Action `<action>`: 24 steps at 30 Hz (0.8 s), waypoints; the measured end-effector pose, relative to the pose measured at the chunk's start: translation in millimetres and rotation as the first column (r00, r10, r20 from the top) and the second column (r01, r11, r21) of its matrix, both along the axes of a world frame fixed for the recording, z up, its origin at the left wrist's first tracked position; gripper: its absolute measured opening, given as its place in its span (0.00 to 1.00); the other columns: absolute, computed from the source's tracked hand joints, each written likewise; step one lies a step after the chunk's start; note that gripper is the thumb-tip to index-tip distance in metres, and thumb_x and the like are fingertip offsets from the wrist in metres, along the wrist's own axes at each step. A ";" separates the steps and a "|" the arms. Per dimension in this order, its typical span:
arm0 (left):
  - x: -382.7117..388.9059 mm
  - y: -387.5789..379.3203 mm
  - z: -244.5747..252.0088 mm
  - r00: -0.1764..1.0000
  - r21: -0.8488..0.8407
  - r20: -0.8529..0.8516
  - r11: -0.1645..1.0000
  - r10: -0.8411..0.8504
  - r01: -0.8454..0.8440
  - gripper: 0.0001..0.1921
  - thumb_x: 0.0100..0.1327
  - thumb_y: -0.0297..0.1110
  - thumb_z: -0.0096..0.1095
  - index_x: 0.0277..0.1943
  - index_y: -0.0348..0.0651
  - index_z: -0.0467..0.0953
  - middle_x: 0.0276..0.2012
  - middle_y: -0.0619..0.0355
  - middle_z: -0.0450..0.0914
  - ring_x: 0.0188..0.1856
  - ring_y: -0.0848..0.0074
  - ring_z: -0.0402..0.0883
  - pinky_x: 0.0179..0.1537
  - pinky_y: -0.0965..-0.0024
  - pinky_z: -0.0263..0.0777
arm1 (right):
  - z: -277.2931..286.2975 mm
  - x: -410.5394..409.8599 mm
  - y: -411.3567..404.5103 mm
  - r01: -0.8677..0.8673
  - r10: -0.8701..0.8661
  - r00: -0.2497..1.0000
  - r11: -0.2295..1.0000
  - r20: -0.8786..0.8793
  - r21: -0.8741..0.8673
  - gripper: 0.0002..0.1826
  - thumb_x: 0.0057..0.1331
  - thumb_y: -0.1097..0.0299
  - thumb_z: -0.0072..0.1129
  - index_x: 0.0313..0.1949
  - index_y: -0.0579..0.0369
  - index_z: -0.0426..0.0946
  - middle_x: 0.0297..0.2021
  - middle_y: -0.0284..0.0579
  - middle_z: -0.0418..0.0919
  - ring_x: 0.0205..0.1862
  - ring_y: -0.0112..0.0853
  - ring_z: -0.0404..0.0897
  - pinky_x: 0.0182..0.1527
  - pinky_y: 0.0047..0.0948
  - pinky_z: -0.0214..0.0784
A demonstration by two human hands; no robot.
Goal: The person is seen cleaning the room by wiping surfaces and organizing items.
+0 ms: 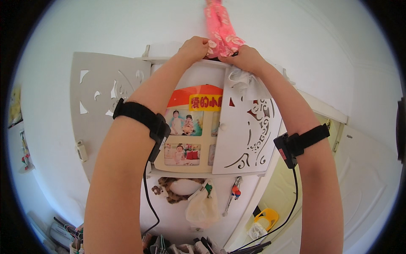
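Both arms reach up to the top of a white wall cabinet with cut-out doors. My left hand [196, 49] pinches the left side of the hem of a pink dress with pale leaf shapes [221, 30], worn by what looks like a doll. On the other side of the hem, my right hand [249, 58] has its fingers at the fabric, beside a dark thing on the cabinet top [214, 59]. A crumpled white cloth [245, 79] hangs below my right hand, over the right cabinet door [247, 143]; whether that hand holds it too is unclear.
The left cabinet door [108, 66] stands open, a photo frame board [206, 141] showing inside. Under the cabinet hang a furry brown-and-white item [169, 198], a pale bag [203, 208] and a beaded chain [234, 193]. Right is a doorway with a yellow plastic item [272, 216].
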State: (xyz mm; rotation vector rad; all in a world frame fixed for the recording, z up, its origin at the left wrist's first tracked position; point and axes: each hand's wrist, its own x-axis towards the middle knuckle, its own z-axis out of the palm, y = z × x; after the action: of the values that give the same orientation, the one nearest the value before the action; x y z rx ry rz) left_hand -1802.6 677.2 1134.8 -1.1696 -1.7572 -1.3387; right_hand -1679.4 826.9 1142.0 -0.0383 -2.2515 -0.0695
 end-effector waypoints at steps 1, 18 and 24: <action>-3.1 0.1 1.2 0.999 -0.017 -0.025 1.000 0.023 -0.024 0.16 0.63 0.37 0.47 0.43 0.43 0.82 0.32 0.54 0.83 0.31 0.70 0.81 0.37 0.65 0.73 | -0.5 -2.9 4.5 0.000 0.000 1.000 1.000 0.002 0.001 0.28 0.53 0.38 0.60 0.38 0.51 0.82 0.35 0.48 0.83 0.39 0.41 0.81 0.42 0.34 0.72; 18.6 -14.1 -1.0 0.996 0.071 0.084 0.997 0.016 -0.022 0.19 0.66 0.37 0.41 0.53 0.38 0.75 0.40 0.53 0.80 0.37 0.70 0.79 0.42 0.68 0.71 | -12.5 4.3 6.3 -0.229 0.232 0.970 0.972 -0.066 0.052 0.25 0.55 0.49 0.66 0.40 0.59 0.81 0.33 0.46 0.83 0.35 0.32 0.79 0.41 0.29 0.69; 19.4 -12.3 -2.2 0.994 0.213 0.083 0.976 -0.072 0.053 0.21 0.68 0.43 0.43 0.57 0.42 0.71 0.42 0.56 0.77 0.45 0.71 0.76 0.45 0.67 0.70 | -21.0 18.8 2.4 -0.158 0.160 0.982 0.987 -0.097 0.027 0.26 0.54 0.45 0.63 0.38 0.57 0.83 0.32 0.50 0.83 0.36 0.41 0.82 0.40 0.35 0.73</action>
State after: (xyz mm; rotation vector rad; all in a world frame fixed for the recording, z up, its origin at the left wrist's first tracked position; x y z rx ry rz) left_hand -1783.2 664.9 1132.6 -1.0687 -1.6048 -1.5950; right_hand -1660.6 829.3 1121.0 0.1458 -2.1472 -0.0034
